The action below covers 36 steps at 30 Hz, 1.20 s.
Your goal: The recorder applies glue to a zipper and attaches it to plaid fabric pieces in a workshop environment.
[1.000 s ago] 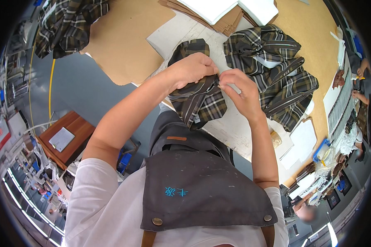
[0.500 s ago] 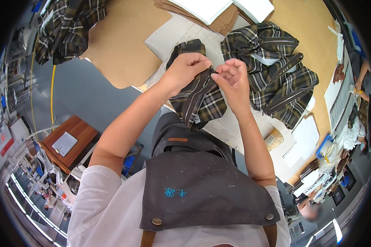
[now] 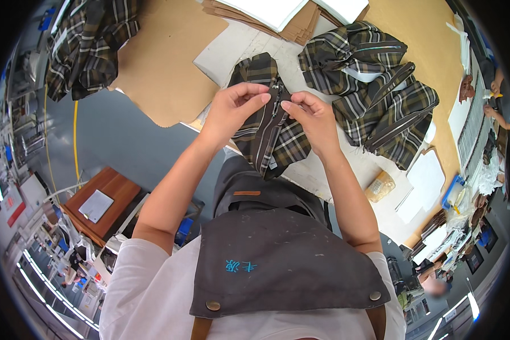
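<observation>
A dark plaid fabric piece (image 3: 292, 143) lies at the front edge of the table, part of it hanging toward my apron. Along its middle runs a dark band with a metal zipper (image 3: 277, 102) near the far end. My left hand (image 3: 232, 113) pinches the cloth on the left side of this zipper between thumb and fingers. On the other side, my right hand (image 3: 316, 120) is closed, thumb against forefinger, on the zipper's right edge. Both sets of fingertips lie close together, with the zipper between them.
More plaid pieces with zippers (image 3: 374, 90) are heaped to the right. Another plaid bundle (image 3: 90, 51) lies at the far left beside brown paper (image 3: 161, 68). Stacked brown sheets (image 3: 292, 28) are at the back. A yellowish roll (image 3: 381, 187) sits right of my forearm. Other people work at the far right.
Both hands have moved slightly nearer and left along the zipper. The right fingers, raised and curled before, are now lower against the cloth, and the zipper band lies flatter.
</observation>
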Motion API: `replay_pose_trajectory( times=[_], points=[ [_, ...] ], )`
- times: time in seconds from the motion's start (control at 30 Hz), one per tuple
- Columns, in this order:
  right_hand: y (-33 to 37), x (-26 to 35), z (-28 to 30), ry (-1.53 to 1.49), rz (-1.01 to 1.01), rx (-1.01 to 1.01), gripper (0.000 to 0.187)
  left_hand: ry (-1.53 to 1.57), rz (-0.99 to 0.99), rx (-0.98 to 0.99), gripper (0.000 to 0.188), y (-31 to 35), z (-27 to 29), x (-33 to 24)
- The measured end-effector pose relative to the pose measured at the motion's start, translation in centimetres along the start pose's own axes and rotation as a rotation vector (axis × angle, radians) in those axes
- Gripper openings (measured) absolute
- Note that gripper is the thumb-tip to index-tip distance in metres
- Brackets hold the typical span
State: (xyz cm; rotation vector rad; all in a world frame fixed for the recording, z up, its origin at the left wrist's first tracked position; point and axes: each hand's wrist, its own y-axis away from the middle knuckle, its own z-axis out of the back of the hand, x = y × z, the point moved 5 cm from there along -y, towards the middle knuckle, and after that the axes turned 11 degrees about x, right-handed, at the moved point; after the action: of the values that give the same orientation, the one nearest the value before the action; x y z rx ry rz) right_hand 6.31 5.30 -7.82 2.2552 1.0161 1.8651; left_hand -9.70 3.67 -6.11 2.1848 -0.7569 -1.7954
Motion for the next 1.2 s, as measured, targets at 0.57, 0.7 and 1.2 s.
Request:
replay_pose_trajectory(
  times=[0.57, 0.7, 1.2],
  points=[
    [-0.4, 0.2, 0.0, -0.066, 0.041, -0.041, 0.017, 0.028, -0.059, -0.087, 0.009, 0.1, -0.4, 0.6],
    [-0.6, 0.2, 0.2, -0.053, 0.040, -0.042, 0.016, 0.050, -0.059, -0.084, 0.012, -0.1, -0.5, 0.4],
    [-0.5, 3.6, 0.1, 0.451, 0.376, -0.079, 0.018, 0.016, -0.055, -0.018, 0.012, -1.1, -0.9, 0.0]
  ],
)
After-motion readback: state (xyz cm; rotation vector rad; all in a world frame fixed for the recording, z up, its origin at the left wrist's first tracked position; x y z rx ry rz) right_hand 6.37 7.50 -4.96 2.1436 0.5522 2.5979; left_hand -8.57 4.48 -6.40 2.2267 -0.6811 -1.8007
